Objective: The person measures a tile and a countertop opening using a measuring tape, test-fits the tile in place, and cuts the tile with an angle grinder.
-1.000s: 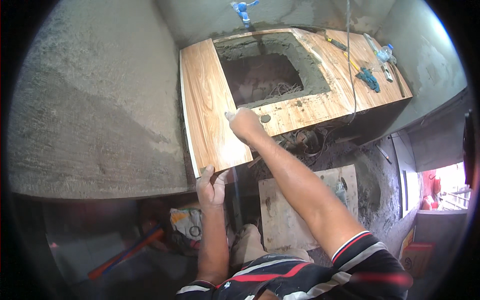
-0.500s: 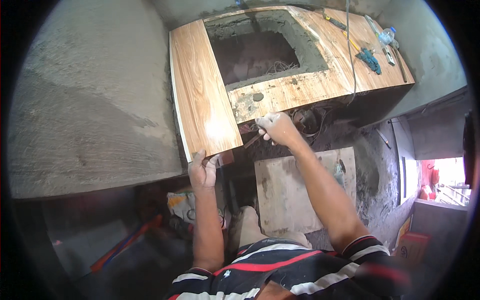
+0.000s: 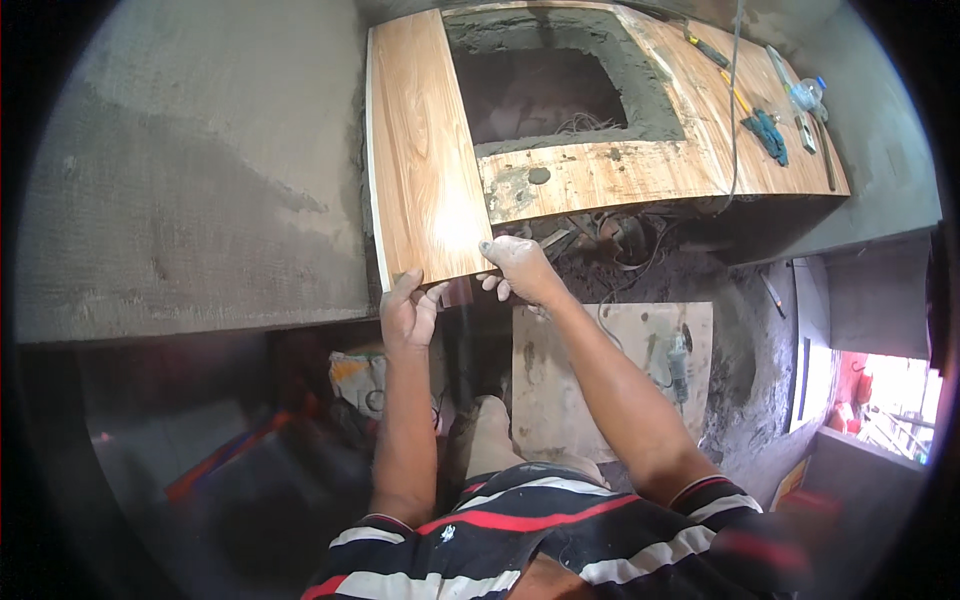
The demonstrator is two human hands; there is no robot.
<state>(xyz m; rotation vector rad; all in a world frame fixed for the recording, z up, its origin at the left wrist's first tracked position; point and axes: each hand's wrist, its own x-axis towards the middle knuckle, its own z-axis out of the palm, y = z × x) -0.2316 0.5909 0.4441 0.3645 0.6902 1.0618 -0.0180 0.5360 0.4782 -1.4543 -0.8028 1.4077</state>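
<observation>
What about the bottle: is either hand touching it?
No, the left hand and right hand are both at the panel, away from the bottle.

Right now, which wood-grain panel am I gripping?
The leftmost panel, beside the left wall: your left hand and right hand hold its near end. Neither touches the front strip or the right-hand panel.

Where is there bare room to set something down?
Most of the wood-grain panel is bare, between the left wall and the dark opening, with the left hand and right hand at its near end. The pale board is bare left of the tool on it. The counter's right end is crowded: bottle, blue glove or cloth, tools.
</observation>
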